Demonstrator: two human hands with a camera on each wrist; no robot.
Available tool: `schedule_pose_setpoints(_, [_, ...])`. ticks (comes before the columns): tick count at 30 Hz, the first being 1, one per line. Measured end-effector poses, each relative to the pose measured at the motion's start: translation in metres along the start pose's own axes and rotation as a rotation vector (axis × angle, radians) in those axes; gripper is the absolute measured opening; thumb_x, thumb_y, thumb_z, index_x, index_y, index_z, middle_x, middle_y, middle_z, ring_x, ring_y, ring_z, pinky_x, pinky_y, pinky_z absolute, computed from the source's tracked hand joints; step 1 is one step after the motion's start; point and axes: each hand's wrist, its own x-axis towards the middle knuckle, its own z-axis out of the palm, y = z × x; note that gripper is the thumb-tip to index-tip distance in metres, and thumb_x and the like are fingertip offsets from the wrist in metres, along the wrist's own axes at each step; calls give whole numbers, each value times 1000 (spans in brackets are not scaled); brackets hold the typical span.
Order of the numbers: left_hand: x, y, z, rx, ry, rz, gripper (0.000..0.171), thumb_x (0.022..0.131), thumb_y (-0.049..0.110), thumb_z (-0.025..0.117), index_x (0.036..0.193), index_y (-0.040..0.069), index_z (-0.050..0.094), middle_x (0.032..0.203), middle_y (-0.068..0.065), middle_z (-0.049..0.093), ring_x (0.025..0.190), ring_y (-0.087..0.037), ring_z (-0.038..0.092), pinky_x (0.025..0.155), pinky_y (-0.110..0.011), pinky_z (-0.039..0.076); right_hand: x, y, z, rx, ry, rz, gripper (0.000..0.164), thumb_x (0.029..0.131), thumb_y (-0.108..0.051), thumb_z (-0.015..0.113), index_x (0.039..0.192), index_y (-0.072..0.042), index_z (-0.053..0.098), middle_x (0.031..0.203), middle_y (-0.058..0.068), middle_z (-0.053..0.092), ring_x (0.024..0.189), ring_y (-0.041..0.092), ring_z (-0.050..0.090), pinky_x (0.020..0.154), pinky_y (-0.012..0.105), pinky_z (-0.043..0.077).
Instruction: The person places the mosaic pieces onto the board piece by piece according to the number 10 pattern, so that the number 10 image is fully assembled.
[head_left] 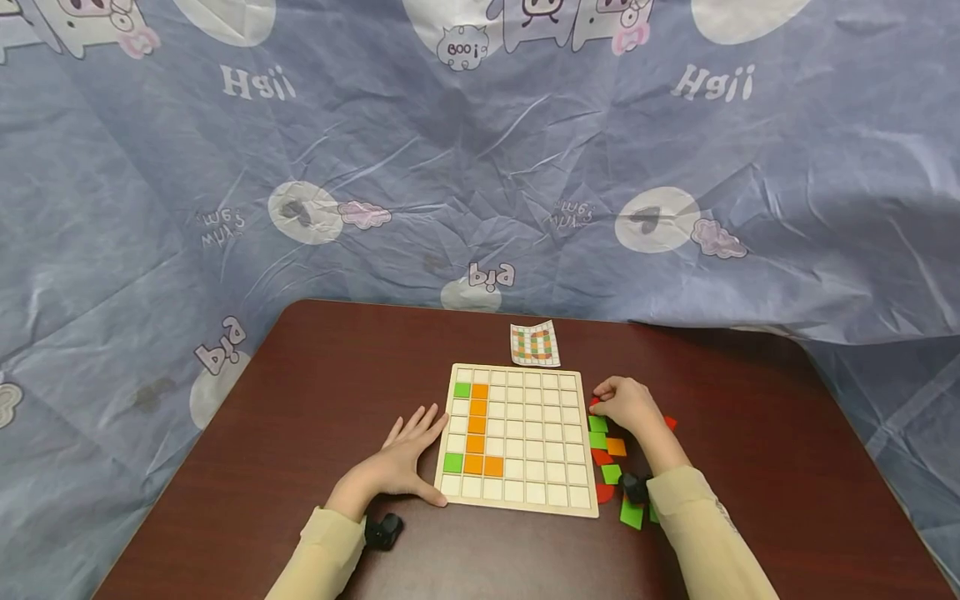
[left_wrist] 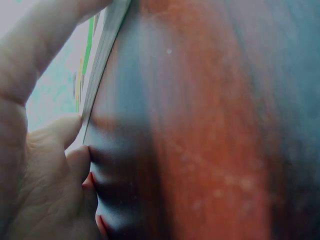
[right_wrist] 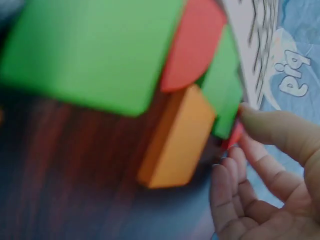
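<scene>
A pale wooden grid board (head_left: 532,451) lies on the table, with orange square tiles (head_left: 476,425) down its second column and one more in the third. Two green tiles (head_left: 453,463) sit in its first column. My left hand (head_left: 393,467) rests against the board's left edge, fingers spread and thumb at the near corner. Beyond the board's right edge, my right hand (head_left: 630,406) pinches a small red piece (right_wrist: 234,135) between thumb and fingertips. Its shape is mostly hidden. Close by lie green tiles (head_left: 597,440), an orange tile (head_left: 616,447) and a red rounded piece (right_wrist: 195,47).
A small card (head_left: 535,343) with a coloured grid pattern lies behind the board. More loose pieces, including a green tile (head_left: 632,512) and a red one (head_left: 671,423), lie around my right forearm. A patterned cloth (head_left: 465,167) hangs behind the dark table (head_left: 337,375).
</scene>
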Motion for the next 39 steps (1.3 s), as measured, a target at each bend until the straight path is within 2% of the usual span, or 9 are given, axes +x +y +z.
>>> schedule_pose_setpoints(5, [0, 1, -1, 1, 0, 1, 124, 66, 43, 90, 159, 13, 15, 167, -14, 2, 154, -35, -2, 121, -60, -2, -1, -8, 1, -22, -3, 24, 28, 82, -12, 77, 103, 3, 66, 95, 17, 66, 85, 28, 59, 77, 41, 52])
schedule_pose_setpoints(13, [0, -1, 0, -3, 2, 1, 123, 66, 44, 90, 159, 13, 16, 166, -14, 2, 154, -35, -2, 121, -60, -2, 0, -8, 5, -51, -37, 68, 28, 84, -15, 75, 100, 2, 61, 99, 20, 64, 89, 33, 56, 78, 43, 50])
schedule_pose_setpoints(21, [0, -3, 1, -3, 15, 0, 125, 64, 44, 91, 159, 13, 16, 166, -14, 3, 154, -35, -1, 121, -61, -2, 0, -3, 0, -9, -63, 35, 25, 81, -18, 79, 95, -1, 67, 89, 13, 66, 81, 26, 57, 72, 39, 50])
schedule_pose_setpoints(26, [0, -4, 0, -3, 14, 1, 125, 64, 44, 91, 159, 13, 16, 167, -14, 3, 154, -34, -2, 121, -60, -2, -2, -3, -5, 42, -86, 4, 25, 84, -17, 76, 99, 0, 66, 85, 10, 63, 76, 22, 56, 66, 32, 48])
schedule_pose_setpoints(31, [0, -4, 0, -7, 12, 4, 125, 65, 45, 90, 159, 13, 16, 167, -14, 3, 154, -35, -2, 121, -60, -2, -2, -8, -7, 128, -84, -45, 31, 91, -16, 68, 117, 1, 64, 79, 5, 53, 71, 20, 49, 63, 29, 41])
schedule_pose_setpoints(36, [0, -4, 1, -11, 11, 5, 124, 65, 45, 90, 159, 14, 16, 167, -13, 3, 154, -34, -3, 121, -60, -2, 2, -18, -3, 257, -56, -72, 31, 95, -15, 64, 122, -1, 63, 77, 3, 50, 77, 24, 55, 69, 32, 48])
schedule_pose_setpoints(39, [0, -4, 2, -7, 11, 4, 125, 65, 46, 90, 159, 14, 16, 167, -13, 3, 154, -34, -2, 121, -60, -2, 4, -25, 3, 316, -30, -81, 28, 94, -14, 65, 119, 0, 64, 77, 4, 55, 78, 27, 58, 71, 34, 51])
